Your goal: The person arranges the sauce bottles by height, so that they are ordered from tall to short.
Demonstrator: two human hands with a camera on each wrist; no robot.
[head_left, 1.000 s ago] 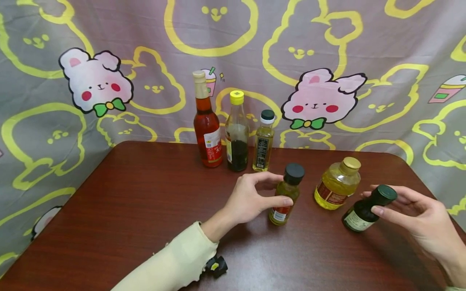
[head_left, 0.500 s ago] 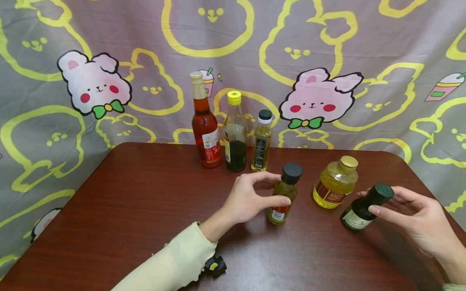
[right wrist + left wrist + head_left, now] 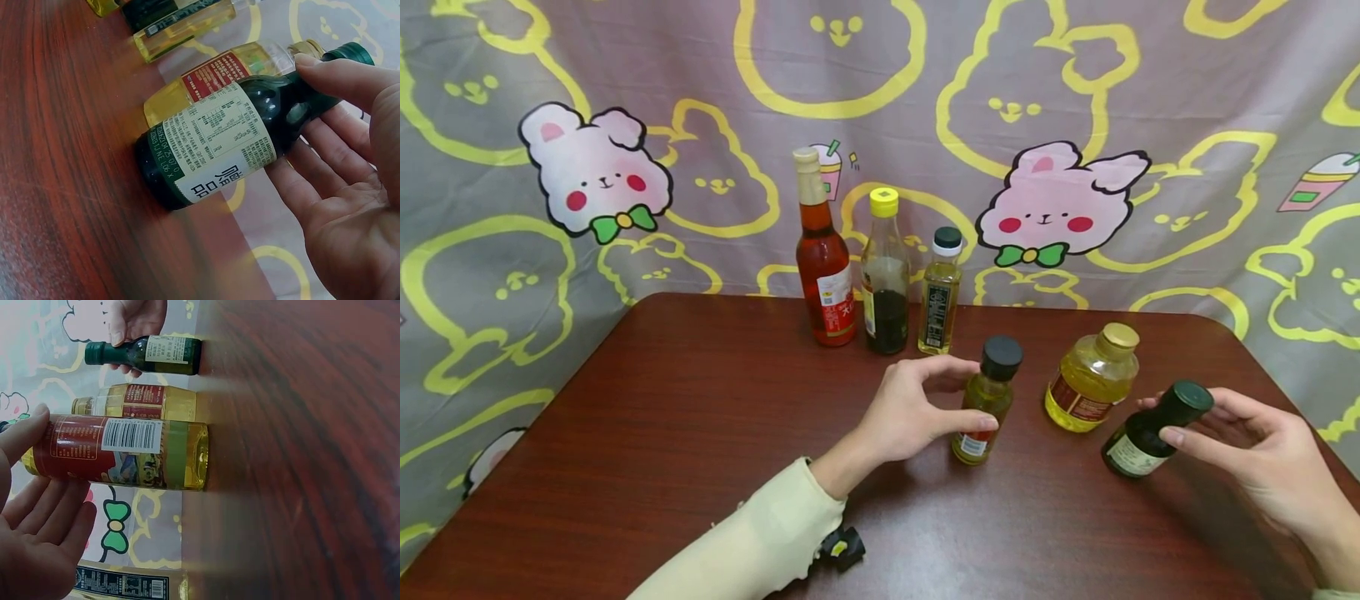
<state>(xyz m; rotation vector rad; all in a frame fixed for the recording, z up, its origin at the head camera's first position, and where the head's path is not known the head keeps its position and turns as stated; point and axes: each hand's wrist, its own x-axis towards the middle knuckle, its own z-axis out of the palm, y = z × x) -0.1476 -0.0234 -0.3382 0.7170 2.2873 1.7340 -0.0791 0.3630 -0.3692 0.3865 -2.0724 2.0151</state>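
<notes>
In the head view my left hand [image 3: 910,410] holds an oil bottle [image 3: 987,398] with a black cap and red label, thumb on the near side and fingers behind. The left wrist view shows its barcode and red label. At the right, my right hand [image 3: 1273,454] grips a dark green bottle [image 3: 1142,446] by its neck, thumb in front. Its pale label shows in the right wrist view, and its base appears to be on the table. Between the two bottles, slightly farther back, stands a rounded bottle of yellow oil [image 3: 1092,383] with a gold cap.
A tall red bottle [image 3: 827,275], a yellow-capped bottle with dark liquid [image 3: 886,292] and a square oil bottle [image 3: 942,292] stand in a row at the back. Behind the brown table [image 3: 662,417] hangs a patterned cloth [image 3: 700,83]. A small black object [image 3: 844,548] is near the left sleeve.
</notes>
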